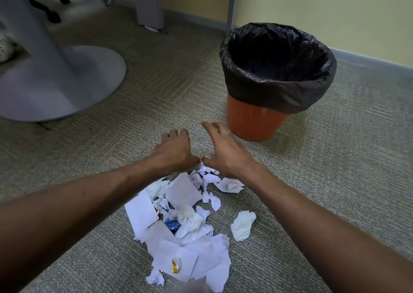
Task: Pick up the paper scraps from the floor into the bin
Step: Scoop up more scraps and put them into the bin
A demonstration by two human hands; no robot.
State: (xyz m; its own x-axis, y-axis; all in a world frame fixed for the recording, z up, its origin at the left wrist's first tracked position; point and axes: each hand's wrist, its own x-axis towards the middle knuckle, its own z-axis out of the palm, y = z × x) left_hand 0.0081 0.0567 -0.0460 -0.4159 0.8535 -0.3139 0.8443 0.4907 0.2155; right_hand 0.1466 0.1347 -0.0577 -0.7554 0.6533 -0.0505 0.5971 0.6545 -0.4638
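Both my hands are out palm-down over the far edge of the paper scraps [181, 223], thumbs almost touching. Left hand [175, 149]: fingers bent loosely down toward the carpet [335, 158], nothing visible in them. Right hand [225, 156]: fingers spread and fairly straight, holding nothing. Fingertips of both sit past the pile over bare carpet at 12 o'clock. The scraps lie on the floor at 6 o'clock from the hands, with the farthest bits just under the thumbs and wrists. One crumpled wad [243, 225] lies apart at 3 o'clock of the pile. The orange bin [252, 122] with its black liner [279, 91] stands upright at 1 o'clock, near the right fingertips but not touching. A grey round table base [67, 80] is at 10 o'clock.
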